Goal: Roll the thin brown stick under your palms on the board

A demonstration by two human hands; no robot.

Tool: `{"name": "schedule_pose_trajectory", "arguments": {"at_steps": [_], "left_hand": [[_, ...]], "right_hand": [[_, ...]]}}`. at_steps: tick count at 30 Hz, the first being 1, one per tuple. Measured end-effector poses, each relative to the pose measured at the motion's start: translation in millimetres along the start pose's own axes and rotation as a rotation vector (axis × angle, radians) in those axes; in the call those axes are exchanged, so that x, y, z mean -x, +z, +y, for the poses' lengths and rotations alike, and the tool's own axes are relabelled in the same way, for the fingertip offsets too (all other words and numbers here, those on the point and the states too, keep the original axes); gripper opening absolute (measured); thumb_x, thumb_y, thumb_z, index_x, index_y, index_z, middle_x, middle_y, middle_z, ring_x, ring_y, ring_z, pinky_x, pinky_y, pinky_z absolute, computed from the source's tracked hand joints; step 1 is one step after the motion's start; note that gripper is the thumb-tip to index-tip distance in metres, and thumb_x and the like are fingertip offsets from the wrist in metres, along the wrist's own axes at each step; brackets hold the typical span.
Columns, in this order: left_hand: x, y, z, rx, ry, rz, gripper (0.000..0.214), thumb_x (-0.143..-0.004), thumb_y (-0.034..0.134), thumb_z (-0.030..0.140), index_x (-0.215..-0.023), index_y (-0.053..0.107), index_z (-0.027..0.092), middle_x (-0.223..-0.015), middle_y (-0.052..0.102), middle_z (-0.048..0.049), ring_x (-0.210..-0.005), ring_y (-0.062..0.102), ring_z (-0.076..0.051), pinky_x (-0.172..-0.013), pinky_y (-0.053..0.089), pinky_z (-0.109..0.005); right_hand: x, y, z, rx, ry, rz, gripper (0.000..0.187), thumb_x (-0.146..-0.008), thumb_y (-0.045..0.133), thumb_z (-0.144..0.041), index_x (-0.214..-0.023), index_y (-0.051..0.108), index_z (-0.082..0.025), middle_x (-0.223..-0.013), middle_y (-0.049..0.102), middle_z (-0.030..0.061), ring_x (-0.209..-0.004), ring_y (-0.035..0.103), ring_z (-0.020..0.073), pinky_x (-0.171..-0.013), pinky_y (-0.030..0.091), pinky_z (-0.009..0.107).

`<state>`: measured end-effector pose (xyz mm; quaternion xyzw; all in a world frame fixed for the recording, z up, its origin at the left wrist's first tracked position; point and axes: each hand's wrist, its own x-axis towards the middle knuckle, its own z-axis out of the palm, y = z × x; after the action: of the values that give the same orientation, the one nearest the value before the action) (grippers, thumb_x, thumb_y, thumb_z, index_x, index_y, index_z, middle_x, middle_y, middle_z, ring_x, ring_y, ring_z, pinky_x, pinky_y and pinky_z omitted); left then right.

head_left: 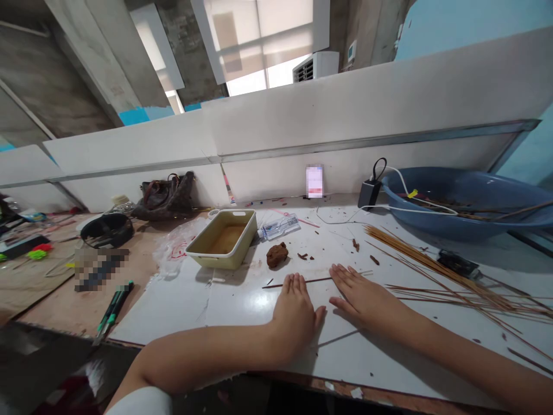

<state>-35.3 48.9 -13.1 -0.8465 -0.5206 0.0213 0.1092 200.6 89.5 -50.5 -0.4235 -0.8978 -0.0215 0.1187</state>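
Okay, L to R: cream plastic tray (224, 239) w/ brown layer inside, then lump of brown clay (277, 254) on white desk (216, 314). L hand (296, 308) flat, palm down, fingers loosely together, tips at thin brown stick (318, 280), no pinch. R hand (358, 294) also flat, fingers spread over same stick, nothing gripped. Further R, loose pile of thin wooden sticks (436, 276), then blue plastic basin (449, 184).

A white partition (345, 115) with a metal rail (367, 141) fronts a bright window (259, 40) and air conditioner (315, 66).
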Motion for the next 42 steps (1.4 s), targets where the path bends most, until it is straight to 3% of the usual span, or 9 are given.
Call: {"name": "schedule_pose_trajectory", "arguments": {"at_steps": [3,9,14,17,22,28,31,36,42], "left_hand": [[-4.1,-2.8,-3.8,0.005,-0.024,-0.024,0.076,-0.11,0.038,0.051,-0.154,0.052,-0.01,-0.157,0.054,-0.0326,-0.15,0.053,-0.039,-0.127,0.036,-0.05],[10.4,2.4,-0.1,0.032,0.061,0.007,0.07,-0.108,0.041,0.043,-0.152,0.054,-0.009,-0.156,0.056,-0.0328,-0.151,0.052,-0.04,-0.129,0.032,-0.054],[-8.7,-0.4,-7.1,0.069,-0.009,-0.009,0.07,-0.107,0.045,0.039,-0.151,0.052,-0.014,-0.156,0.054,-0.0359,-0.152,0.052,-0.039,-0.129,0.033,-0.05],[-7.3,0.9,-7.7,0.057,-0.006,-0.022,0.065,-0.106,0.046,0.035,-0.149,0.055,-0.013,-0.154,0.056,-0.0352,-0.149,0.055,-0.039,-0.128,0.033,-0.051],[12.7,6.3,-1.1,0.045,0.061,-0.002,0.069,-0.107,0.045,0.042,-0.146,0.059,-0.014,-0.152,0.057,-0.037,-0.148,0.055,-0.042,-0.129,0.031,-0.053],[-7.3,6.3,-5.9,0.063,-0.051,-0.012,0.07,-0.105,0.046,0.039,-0.15,0.053,-0.014,-0.154,0.054,-0.0381,-0.148,0.055,-0.045,-0.124,0.035,-0.059],[-3.0,9.5,-4.1,0.043,-0.043,-0.01,0.07,-0.105,0.046,0.041,-0.151,0.054,-0.012,-0.153,0.056,-0.0365,-0.148,0.054,-0.046,-0.125,0.034,-0.06],[15.1,14.4,3.0,0.065,0.012,-0.002,0.072,-0.105,0.048,0.046,-0.147,0.059,-0.011,-0.153,0.056,-0.0368,-0.149,0.053,-0.046,-0.127,0.032,-0.058],[-9.2,8.2,-5.8,0.121,-0.129,-0.027,0.07,-0.102,0.052,0.036,-0.153,0.051,-0.012,-0.154,0.054,-0.0389,-0.149,0.052,-0.047,-0.125,0.032,-0.063]], "right_hand": [[-3.5,-1.6,3.4,-0.003,0.003,-0.005,0.081,-0.112,0.034,-0.063,-0.165,0.042,-0.003,-0.168,0.042,0.0262,-0.157,0.043,0.0362,-0.127,0.04,0.055],[13.1,7.4,-0.2,0.016,-0.016,0.005,0.078,-0.112,0.037,-0.062,-0.164,0.046,-0.005,-0.162,0.051,0.0271,-0.151,0.051,0.0381,-0.123,0.045,0.057],[-1.4,-1.6,6.4,-0.015,0.012,-0.008,0.078,-0.112,0.033,-0.061,-0.169,0.036,-0.007,-0.167,0.044,0.0244,-0.155,0.045,0.0364,-0.127,0.041,0.057],[0.9,-2.0,1.6,-0.01,0.034,-0.027,0.082,-0.111,0.033,-0.064,-0.169,0.035,-0.005,-0.168,0.042,0.0258,-0.157,0.043,0.0364,-0.128,0.039,0.057],[20.1,6.6,-11.5,0.018,0.048,-0.02,0.086,-0.109,0.039,-0.067,-0.165,0.042,-0.003,-0.167,0.043,0.0273,-0.155,0.045,0.0388,-0.127,0.041,0.054],[1.3,-3.0,3.0,-0.037,0.033,-0.051,0.08,-0.112,0.033,-0.062,-0.17,0.033,-0.007,-0.169,0.042,0.0249,-0.158,0.041,0.0359,-0.129,0.038,0.056],[5.9,-1.7,1.3,-0.024,0.034,-0.026,0.082,-0.112,0.032,-0.063,-0.172,0.028,-0.008,-0.17,0.04,0.0246,-0.158,0.04,0.0369,-0.129,0.037,0.058],[25.4,8.3,-9.4,0.034,0.028,-0.013,0.086,-0.109,0.039,-0.067,-0.167,0.038,-0.003,-0.165,0.047,0.0271,-0.153,0.048,0.04,-0.126,0.042,0.056],[3.5,0.1,4.5,-0.013,0.043,-0.002,0.084,-0.111,0.034,-0.063,-0.173,0.02,-0.009,-0.17,0.04,0.0235,-0.159,0.039,0.0363,-0.13,0.036,0.057]]}}
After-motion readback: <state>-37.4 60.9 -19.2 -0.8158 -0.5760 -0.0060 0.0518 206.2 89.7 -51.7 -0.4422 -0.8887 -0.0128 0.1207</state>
